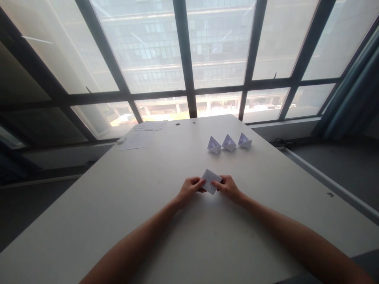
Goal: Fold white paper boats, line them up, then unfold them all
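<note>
The left hand [189, 190] and right hand [229, 188] pinch a folded paper [211, 181], fingers shut tight on it. Three paper boats [229, 142] sit nearby at one o'clock.

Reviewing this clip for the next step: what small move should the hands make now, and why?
Probably ease the two sides of the folded white paper apart. The left hand and right hand pinch it at opposite sides, it still looks flat, and the three folded paper boats nearby stand opened out.
</note>
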The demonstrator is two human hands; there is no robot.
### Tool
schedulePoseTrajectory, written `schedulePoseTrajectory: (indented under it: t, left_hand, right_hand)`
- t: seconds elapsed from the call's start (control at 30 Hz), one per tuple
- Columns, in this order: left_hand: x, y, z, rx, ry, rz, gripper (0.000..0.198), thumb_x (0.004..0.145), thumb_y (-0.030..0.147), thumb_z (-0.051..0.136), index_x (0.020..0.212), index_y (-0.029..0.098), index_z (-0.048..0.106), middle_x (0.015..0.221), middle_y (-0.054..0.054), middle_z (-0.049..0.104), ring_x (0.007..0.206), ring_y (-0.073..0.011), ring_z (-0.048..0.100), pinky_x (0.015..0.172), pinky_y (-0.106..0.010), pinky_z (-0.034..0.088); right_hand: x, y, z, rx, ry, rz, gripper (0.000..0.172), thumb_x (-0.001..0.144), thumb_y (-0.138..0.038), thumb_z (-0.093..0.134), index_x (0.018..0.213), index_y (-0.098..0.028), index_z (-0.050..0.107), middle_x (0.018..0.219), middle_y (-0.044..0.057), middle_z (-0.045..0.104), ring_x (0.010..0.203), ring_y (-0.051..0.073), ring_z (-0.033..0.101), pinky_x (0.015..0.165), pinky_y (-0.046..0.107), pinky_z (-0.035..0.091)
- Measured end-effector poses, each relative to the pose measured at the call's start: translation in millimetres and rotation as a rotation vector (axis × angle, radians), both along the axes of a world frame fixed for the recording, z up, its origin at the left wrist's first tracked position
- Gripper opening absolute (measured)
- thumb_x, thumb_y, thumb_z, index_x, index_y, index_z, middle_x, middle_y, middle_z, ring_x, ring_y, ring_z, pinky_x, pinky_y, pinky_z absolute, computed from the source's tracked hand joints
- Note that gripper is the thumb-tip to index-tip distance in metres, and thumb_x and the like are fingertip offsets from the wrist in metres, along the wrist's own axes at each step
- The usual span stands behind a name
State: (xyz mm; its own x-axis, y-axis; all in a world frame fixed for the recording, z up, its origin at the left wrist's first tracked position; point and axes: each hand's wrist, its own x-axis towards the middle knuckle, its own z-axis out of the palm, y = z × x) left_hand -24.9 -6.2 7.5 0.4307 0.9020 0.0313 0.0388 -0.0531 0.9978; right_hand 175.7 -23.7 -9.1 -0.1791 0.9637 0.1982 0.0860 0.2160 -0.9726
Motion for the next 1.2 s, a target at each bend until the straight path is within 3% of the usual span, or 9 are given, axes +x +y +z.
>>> schedulePoseTrajectory:
  t: [0.17,0.3,0.53,0.7,0.97,1.2]
  left_hand:
    - [-2.1,0.0,0.6,0.057,0.033,-0.032,0.043,0.078,0.047,0.072,0.096,0.008,0.070,0.086,-0.010,0.070,0.075,-0.0194,0.062,0.067,-0.027,0.045]
    - [-3.1,-3.2,7.0,0.064,0.094,-0.065,0.046,0.078,0.050,0.070,0.095,0.008,0.070,0.083,-0.009,0.067,0.072,-0.0187,0.059,0.062,-0.025,0.042]
    - [-1.3,-5.7,11.3,0.115,0.197,-0.098,0.048,0.079,0.057,0.065,0.083,0.009,0.069,0.069,-0.002,0.057,0.062,-0.0126,0.047,0.054,-0.022,0.033]
    - [0.3,-3.5,6.2,0.101,0.200,-0.079,0.050,0.079,0.059,0.063,0.072,0.010,0.064,0.059,0.002,0.047,0.055,-0.0094,0.038,0.050,-0.022,0.026]
    - [2.5,-5.1,10.5,0.089,0.134,-0.112,0.047,0.078,0.057,0.067,0.083,0.010,0.069,0.070,-0.002,0.059,0.062,-0.0118,0.047,0.056,-0.022,0.033]
    - [1.6,-3.3,8.1,0.087,0.168,-0.116,0.047,0.079,0.058,0.064,0.076,0.011,0.065,0.064,0.001,0.053,0.058,-0.0103,0.043,0.051,-0.021,0.028]
  right_hand:
    - [-1.1,-3.2,4.0,0.023,-0.138,0.101,0.030,0.077,-0.039,0.068,0.064,-0.013,0.063,0.056,0.000,0.058,0.052,0.012,0.050,0.049,0.022,0.035]
    - [-3.0,-3.4,4.7,0.012,-0.089,0.129,0.026,0.076,-0.039,0.069,0.077,-0.014,0.064,0.064,-0.001,0.059,0.056,0.013,0.052,0.051,0.022,0.037]
    - [-4.4,3.4,-4.2,0.038,-0.094,0.088,0.043,0.081,-0.050,0.062,0.057,-0.017,0.047,0.055,-0.005,0.038,0.053,0.008,0.033,0.048,0.022,0.024]
    - [-3.5,3.4,-5.2,0.045,-0.112,0.135,0.044,0.082,-0.050,0.059,0.056,-0.017,0.046,0.055,-0.005,0.035,0.053,0.008,0.031,0.048,0.022,0.023]
    - [-2.2,3.1,-5.3,0.033,-0.145,0.161,0.044,0.083,-0.053,0.057,0.059,-0.017,0.049,0.056,-0.004,0.037,0.055,0.009,0.033,0.049,0.022,0.025]
    - [-6.7,0.8,-4.6,0.074,-0.158,0.106,0.042,0.084,-0.049,0.057,0.059,-0.016,0.050,0.056,-0.004,0.041,0.054,0.009,0.035,0.049,0.022,0.026]
